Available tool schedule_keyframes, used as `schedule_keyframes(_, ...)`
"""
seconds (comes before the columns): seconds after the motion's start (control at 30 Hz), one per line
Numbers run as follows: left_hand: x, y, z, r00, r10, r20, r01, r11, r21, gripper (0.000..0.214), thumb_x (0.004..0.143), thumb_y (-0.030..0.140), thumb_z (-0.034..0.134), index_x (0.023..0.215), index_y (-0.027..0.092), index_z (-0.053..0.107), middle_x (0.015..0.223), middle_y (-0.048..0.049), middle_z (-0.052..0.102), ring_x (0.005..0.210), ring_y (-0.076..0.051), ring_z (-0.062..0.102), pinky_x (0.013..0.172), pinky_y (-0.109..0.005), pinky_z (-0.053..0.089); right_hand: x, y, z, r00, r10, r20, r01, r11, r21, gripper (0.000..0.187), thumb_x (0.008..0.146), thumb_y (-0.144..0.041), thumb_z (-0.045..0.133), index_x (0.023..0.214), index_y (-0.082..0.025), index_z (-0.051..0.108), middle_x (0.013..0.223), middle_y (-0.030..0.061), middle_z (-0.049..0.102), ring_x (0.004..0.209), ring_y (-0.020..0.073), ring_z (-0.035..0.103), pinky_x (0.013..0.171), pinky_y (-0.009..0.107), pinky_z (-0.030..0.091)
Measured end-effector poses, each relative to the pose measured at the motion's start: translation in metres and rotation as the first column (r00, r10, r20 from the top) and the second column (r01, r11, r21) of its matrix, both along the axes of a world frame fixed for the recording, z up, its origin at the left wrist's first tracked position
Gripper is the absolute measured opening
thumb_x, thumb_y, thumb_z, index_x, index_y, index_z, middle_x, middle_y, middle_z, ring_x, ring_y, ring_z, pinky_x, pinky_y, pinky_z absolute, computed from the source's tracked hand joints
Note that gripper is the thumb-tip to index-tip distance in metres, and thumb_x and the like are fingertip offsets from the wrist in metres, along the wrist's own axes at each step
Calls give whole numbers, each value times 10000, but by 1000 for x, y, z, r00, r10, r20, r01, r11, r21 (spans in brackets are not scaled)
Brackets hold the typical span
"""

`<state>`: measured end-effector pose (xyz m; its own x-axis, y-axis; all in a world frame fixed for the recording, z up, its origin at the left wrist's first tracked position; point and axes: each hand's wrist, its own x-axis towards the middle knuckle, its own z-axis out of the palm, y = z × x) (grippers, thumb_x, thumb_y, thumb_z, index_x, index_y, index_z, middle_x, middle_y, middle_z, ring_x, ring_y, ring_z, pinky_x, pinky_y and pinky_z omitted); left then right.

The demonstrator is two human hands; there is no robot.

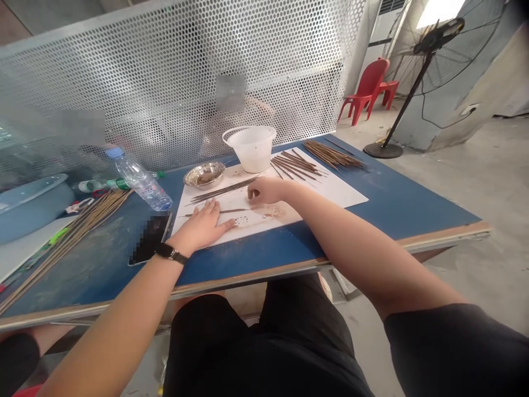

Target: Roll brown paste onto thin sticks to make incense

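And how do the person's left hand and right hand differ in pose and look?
The left hand is flat, palm down, with its fingers stretched out; the right hand is curled, with bent fingers. The left hand's wrist has a black wristband; the right hand's wrist is bare. Both have fingers over the white sheet.

Left-hand grip [203,221] flat on white sheet [339,192], fingers [210,208] across thin brown stick [233,210]; right-hand grip [268,191] curled near stick's end. Beyond: metal bowl [204,175], translucent bucket [254,151], fanned brown sticks [295,161]. Sheet on blue table [421,209], plastic bottle [142,182] at left.
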<state>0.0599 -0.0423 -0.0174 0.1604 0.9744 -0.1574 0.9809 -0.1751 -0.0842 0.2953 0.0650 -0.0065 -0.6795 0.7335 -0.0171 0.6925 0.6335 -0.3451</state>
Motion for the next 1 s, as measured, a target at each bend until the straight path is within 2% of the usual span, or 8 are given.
schedule_keyframes(0.13, -1, -6, 4, 1000, -19, -20, 19, 1000, -12, 1028, 1011, 735, 238, 1679, -46, 232, 1746, -264, 203, 1622, -403, 249, 1308, -575, 188, 1, 3, -1, 1000, -11, -11, 11, 1000, -9, 225, 911, -337, 727, 1074, -190, 771, 1156, 106, 764, 917, 218, 681, 706, 296, 454)
schedule_keyframes(0.33, -10, -64, 3, 997, -57, -48, 59, 997, 40, 991, 1010, 735, 308, 1668, -6, 328, 1728, -217, 307, 1586, -426, 332, 1300, -560, 258, -1, -2, 3, 1000, -24, 11, 24, 1000, 5, 198, 890, -293, 733, 1055, -191, 777, 1110, 104, 770, 887, 213, 675, 717, 298, 448)
schedule_keyframes(0.43, -12, -80, 4, 997, -62, -44, 64, 998, 29, 991, 1007, 745, 335, 1675, 14, 328, 1726, -198, 315, 1581, -426, 344, 1293, -562, 289, -4, -11, 6, 1000, 8, 26, -9, 1000, 26, 145, 920, -311, 706, 968, -186, 761, 1078, 98, 768, 878, 208, 659, 703, 303, 428)
schedule_keyframes(0.53, -12, -77, 7, 997, -64, -31, 65, 997, 30, 985, 1012, 744, 332, 1681, 21, 317, 1722, -206, 321, 1577, -427, 352, 1278, -568, 320, -7, -19, 10, 995, 94, 40, -93, 995, -24, 260, 965, -419, 661, 887, -180, 725, 982, 80, 759, 813, 191, 629, 675, 311, 403)
schedule_keyframes(0.6, -11, -69, 12, 998, -56, -25, 56, 998, 30, 977, 1016, 735, 333, 1682, 21, 313, 1721, -211, 322, 1572, -432, 358, 1270, -571, 332, -8, -22, 12, 984, 167, 68, -161, 983, -88, 307, 925, -478, 712, 882, -173, 718, 965, 71, 752, 799, 188, 619, 665, 312, 395)
schedule_keyframes(0.73, -3, -54, 18, 999, -39, -18, 40, 999, 19, 979, 1027, 726, 311, 1684, 1, 286, 1741, -213, 267, 1590, -433, 313, 1278, -559, 319, -10, -27, 16, 966, 232, 116, -215, 967, -140, 253, 863, -383, 785, 946, -147, 744, 1035, 76, 758, 843, 189, 628, 680, 304, 409)
schedule_keyframes(0.83, 11, -49, 16, 995, -96, 20, 95, 995, 42, 981, 1032, 735, 304, 1694, 12, 259, 1757, -202, 225, 1609, -415, 274, 1294, -536, 295, -10, -29, 18, 958, 258, 125, -240, 960, -143, 200, 908, -305, 711, 983, -128, 768, 1049, 86, 769, 833, 181, 630, 701, 300, 419)
schedule_keyframes(1.0, 51, -48, 5, 970, -232, 77, 225, 970, 91, 947, 1030, 744, 354, 1686, 62, 310, 1754, -198, 252, 1616, -397, 266, 1310, -529, 262, -4, -26, 22, 954, 238, 185, -221, 969, -106, 264, 898, -311, 695, 1048, -116, 791, 1015, 95, 783, 806, 190, 635, 692, 311, 403)
